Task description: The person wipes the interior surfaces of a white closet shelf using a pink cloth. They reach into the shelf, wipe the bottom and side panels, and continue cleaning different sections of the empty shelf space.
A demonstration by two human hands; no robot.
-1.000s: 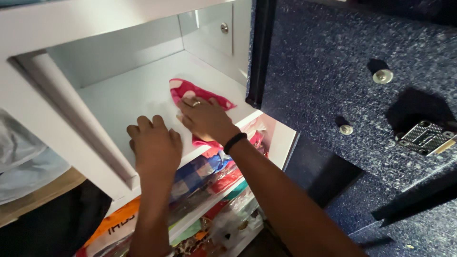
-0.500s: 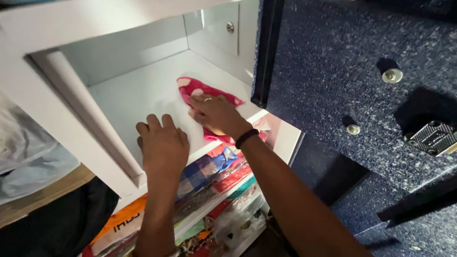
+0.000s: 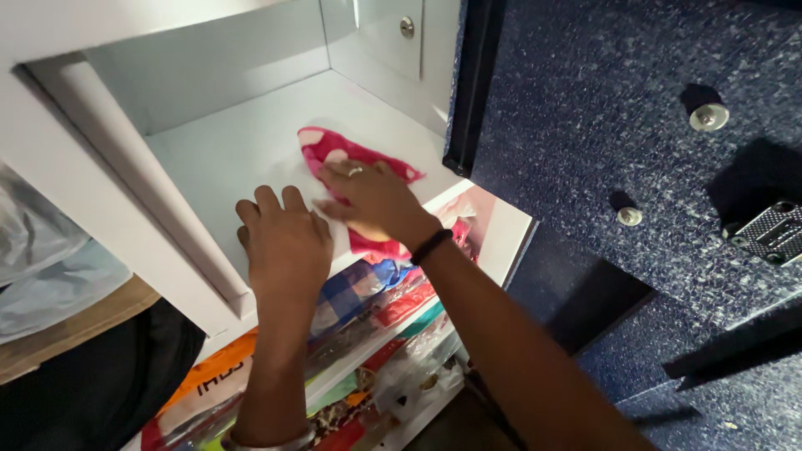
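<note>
A pink cloth with white spots [image 3: 327,150] lies on the white shelf [image 3: 225,154] of an open cupboard. My right hand [image 3: 373,199], with a ring and a dark wristband, presses flat on the cloth, fingers spread toward the left. My left hand [image 3: 282,242] rests palm down on the bare shelf just left of it, near the front edge, holding nothing. The two hands almost touch.
The dark blue speckled cupboard door [image 3: 635,167] stands open at the right, with bolts and a metal latch [image 3: 773,232]. Below the shelf are packed colourful plastic-wrapped fabrics [image 3: 376,317]. A grey bag [image 3: 42,267] sits at the left.
My right hand slid the cloth slightly left and toward the left hand. The view shifted a little; my left hand stayed on the shelf.
</note>
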